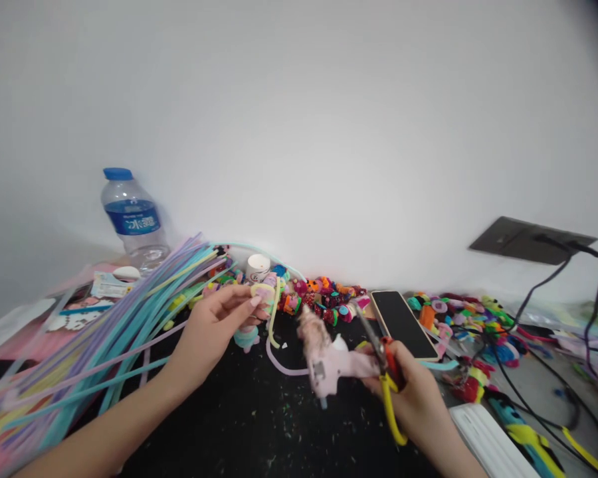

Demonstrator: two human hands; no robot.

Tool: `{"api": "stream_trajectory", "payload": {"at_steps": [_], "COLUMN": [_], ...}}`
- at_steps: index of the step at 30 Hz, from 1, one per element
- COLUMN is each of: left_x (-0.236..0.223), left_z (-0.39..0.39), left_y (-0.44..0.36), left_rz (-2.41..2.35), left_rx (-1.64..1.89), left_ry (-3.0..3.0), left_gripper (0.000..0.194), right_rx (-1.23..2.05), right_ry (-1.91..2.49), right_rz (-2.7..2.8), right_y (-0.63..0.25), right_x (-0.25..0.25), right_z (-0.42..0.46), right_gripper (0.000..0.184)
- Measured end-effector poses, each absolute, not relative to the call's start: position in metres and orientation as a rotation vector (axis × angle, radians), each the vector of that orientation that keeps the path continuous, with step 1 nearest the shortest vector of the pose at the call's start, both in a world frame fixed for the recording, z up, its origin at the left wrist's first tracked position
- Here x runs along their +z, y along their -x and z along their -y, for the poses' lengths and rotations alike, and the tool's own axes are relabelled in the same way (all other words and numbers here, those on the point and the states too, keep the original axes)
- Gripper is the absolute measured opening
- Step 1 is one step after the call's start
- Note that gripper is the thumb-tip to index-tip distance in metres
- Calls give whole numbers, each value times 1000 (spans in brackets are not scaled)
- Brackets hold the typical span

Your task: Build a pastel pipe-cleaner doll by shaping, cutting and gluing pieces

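Observation:
My left hand (212, 328) is closed, thumb and fingers pinching a small pale yellow and pink fuzzy piece (263, 292). A pale yellow chenille stem (275, 322) hangs beside that piece; whether it is attached I cannot tell. Just below the fingertips is a small turquoise and lilac fuzzy figure (247, 338). My right hand (413, 392) is wrapped round a pink glue gun (326, 372), its browned nozzle end tilted up and slightly blurred. Scissors (389, 405) with yellow and red handles are in the same hand, blades pointing up and left.
Pastel chenille stems (129, 332) spread across the left side. Behind them stands a water bottle (133, 219). Colourful small fuzzy figures (323, 299) line the wall. A phone (403, 325) lies right of centre, near black cables (521, 312) and a white case (491, 441). Scraps dot the black tabletop (259, 425).

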State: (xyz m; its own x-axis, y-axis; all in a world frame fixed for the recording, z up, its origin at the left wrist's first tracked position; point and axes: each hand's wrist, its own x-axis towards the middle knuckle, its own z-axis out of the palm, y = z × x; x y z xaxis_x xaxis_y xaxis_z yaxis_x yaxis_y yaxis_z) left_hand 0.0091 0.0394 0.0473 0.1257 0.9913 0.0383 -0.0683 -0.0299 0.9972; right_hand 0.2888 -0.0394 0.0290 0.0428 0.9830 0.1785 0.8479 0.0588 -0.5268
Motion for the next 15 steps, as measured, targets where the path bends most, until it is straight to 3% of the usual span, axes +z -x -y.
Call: {"api": "stream_trajectory", "payload": {"at_steps": [8,12,15], "left_x": [13,5,1], "left_z": [-9,-6,-7], "left_y": [-26,-30,-29], "left_rz": [-940,-918,-925], "left_rx": [891,812,786], "left_ry": [-1170,-1172,-1140], "left_gripper": [23,23,24], "right_rx": [-224,-307,-218], "right_ry": [2253,2282,2137], "right_rz": [1608,1587,1601], "right_y": [-306,-302,-293], "right_x": [30,34,45], "right_z": [23,23,27], "right_gripper": [22,26,16]}}
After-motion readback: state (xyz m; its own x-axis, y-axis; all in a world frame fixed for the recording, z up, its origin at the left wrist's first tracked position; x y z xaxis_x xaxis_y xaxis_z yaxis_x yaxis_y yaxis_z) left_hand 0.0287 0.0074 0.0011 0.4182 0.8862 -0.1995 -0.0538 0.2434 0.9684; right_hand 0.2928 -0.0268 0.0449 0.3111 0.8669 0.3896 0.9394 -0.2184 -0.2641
